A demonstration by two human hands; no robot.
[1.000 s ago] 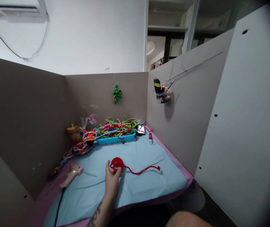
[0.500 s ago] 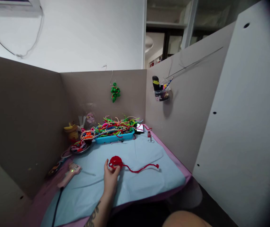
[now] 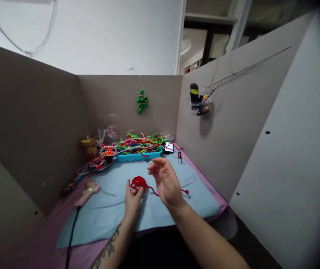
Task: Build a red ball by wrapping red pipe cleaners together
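Left hand [image 3: 132, 200] grip pinching red bundle [image 3: 139, 181]; cord tail [image 3: 186, 192] points rightward behind right hand [image 3: 169, 185], its grip released

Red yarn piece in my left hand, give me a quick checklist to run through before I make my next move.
1. Left hand gripping the red yarn piece: ok, thumb and fingers are at its near and left edges.
2. Right hand free: ok, open, with nothing visible in it.
3. Red tail fully in view: not ok, the right hand hides its middle.
4. Tail clear of the right hand: cannot tell, contact is hidden.
5. Pink corded tool away from the yarn piece: ok, apart on the left.
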